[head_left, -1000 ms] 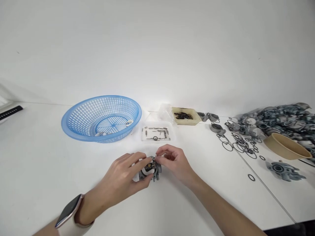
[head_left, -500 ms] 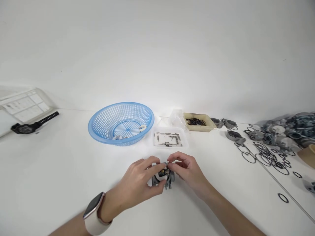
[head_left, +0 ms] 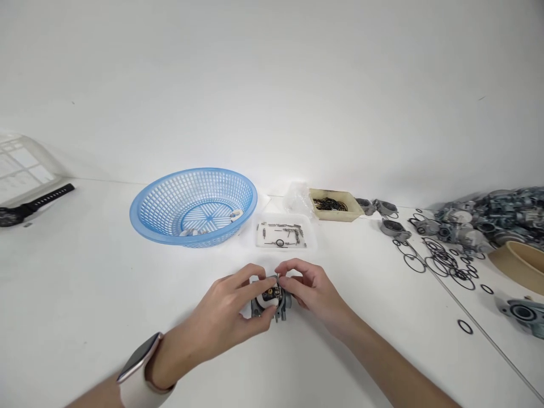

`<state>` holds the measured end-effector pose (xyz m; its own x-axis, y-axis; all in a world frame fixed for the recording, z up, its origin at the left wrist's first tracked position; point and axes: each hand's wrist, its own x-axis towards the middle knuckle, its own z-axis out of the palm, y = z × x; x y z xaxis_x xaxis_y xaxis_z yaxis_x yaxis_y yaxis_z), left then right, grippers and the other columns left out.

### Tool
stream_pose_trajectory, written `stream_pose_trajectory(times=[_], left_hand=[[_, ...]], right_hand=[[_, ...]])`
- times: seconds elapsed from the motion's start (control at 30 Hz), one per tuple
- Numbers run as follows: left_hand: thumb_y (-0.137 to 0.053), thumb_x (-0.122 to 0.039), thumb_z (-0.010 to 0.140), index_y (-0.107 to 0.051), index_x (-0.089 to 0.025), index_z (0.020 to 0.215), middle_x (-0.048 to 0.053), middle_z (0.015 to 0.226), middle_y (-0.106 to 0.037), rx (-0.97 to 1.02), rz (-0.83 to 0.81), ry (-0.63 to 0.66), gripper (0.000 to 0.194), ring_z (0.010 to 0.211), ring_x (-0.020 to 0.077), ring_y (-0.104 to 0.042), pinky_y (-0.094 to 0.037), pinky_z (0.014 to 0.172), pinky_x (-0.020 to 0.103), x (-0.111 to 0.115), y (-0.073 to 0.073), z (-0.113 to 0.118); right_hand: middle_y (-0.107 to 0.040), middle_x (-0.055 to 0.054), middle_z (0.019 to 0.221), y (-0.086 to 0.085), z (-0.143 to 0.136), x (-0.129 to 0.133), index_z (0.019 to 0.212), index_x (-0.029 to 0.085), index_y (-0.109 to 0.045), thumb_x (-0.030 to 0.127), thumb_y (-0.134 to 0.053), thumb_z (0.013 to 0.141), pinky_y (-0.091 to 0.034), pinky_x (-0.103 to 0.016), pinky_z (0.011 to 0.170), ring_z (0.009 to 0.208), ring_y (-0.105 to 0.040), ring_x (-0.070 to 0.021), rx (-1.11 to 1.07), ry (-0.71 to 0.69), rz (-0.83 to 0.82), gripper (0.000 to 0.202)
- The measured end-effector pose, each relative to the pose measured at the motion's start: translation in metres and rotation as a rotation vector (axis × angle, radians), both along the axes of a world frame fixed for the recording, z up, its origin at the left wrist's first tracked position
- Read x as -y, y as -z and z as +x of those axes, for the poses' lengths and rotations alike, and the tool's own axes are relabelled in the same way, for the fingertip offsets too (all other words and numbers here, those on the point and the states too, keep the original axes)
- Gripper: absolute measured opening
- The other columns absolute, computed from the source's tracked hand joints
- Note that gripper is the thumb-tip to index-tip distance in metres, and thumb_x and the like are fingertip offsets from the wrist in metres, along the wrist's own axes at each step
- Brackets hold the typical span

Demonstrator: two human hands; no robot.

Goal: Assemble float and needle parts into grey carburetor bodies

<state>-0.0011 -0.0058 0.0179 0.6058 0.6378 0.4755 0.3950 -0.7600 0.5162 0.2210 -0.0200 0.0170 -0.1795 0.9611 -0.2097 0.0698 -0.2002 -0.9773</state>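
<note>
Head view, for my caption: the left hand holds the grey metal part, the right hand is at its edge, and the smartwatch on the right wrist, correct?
Wrong wrist: the head view shows the smartwatch on the left one. The left hand holds the grey metal part, with the right hand at its edge.

Room left of left grip point(head_left: 227, 303) — ahead, blue basket point(head_left: 229, 184) and tray point(head_left: 310, 233), gap perhaps slim.

No text, brand, number or sign can be read, on the black watch point(head_left: 12, 216) left of the blue basket point(head_left: 208, 211) or elsewhere.
</note>
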Motion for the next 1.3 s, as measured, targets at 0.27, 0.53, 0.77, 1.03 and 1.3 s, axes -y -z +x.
stream_pose_trajectory(times=[0.27, 0.53, 0.77, 1.03, 1.3], left_hand=[[-0.066, -0.019, 0.094, -0.067, -0.022, 0.124, 0.005, 0.109, -0.066, 0.013, 0.036, -0.005, 0.03, 0.06, 0.0071, -0.055, -0.043, 0.042, 0.017, 0.001, 0.002, 0.0], [-0.066, -0.017, 0.093, -0.065, -0.024, 0.127, 0.005, 0.112, -0.067, -0.013, 0.045, 0.006, 0.035, 0.065, 0.0092, -0.06, -0.054, 0.054, 0.021, 0.001, -0.002, 0.001], [-0.062, -0.019, 0.098, -0.064, -0.026, 0.127, 0.004, 0.114, -0.066, -0.017, 0.079, 0.003, 0.03, 0.062, 0.0083, -0.059, -0.056, 0.058, 0.022, -0.003, 0.004, -0.002], [-0.06, -0.02, 0.099, -0.064, -0.026, 0.126, 0.005, 0.115, -0.067, -0.033, 0.073, 0.008, 0.028, 0.071, 0.0112, -0.068, -0.059, 0.059, 0.022, -0.003, 0.003, -0.001], [-0.059, -0.02, 0.099, -0.063, -0.029, 0.13, 0.004, 0.116, -0.067, -0.038, 0.024, 0.011, 0.032, 0.07, 0.0104, -0.068, -0.056, 0.053, 0.019, -0.002, 0.001, -0.002]], right_hand=[[-0.044, 0.007, 0.056, 0.005, 0.002, -0.002, 0.098, 0.019, -0.075, 0.05, -0.076, 0.089, -0.021, -0.026, 0.048, 0.05, -0.031, -0.008, -0.024, -0.027, -0.056, 0.032], [-0.044, 0.007, 0.058, 0.004, 0.003, -0.004, 0.11, 0.02, -0.077, 0.044, -0.078, 0.087, -0.026, -0.025, 0.047, 0.052, -0.036, -0.0091, -0.087, -0.031, -0.115, 0.033], [-0.062, 0.002, 0.077, -0.003, 0.002, -0.005, 0.104, 0.022, -0.078, 0.039, -0.079, 0.083, -0.029, -0.024, 0.05, 0.054, -0.041, -0.007, -0.09, -0.031, -0.167, 0.027], [-0.06, 0.002, 0.076, 0.0, 0.005, -0.009, 0.107, 0.022, -0.08, 0.035, -0.077, 0.083, -0.025, -0.025, 0.049, 0.052, -0.037, -0.0063, -0.119, -0.086, -0.185, 0.028], [-0.053, 0.005, 0.063, 0.006, 0.007, -0.013, 0.096, 0.021, -0.077, 0.033, -0.074, 0.085, -0.023, -0.025, 0.047, 0.049, -0.036, -0.0074, -0.103, -0.119, -0.134, 0.017]])
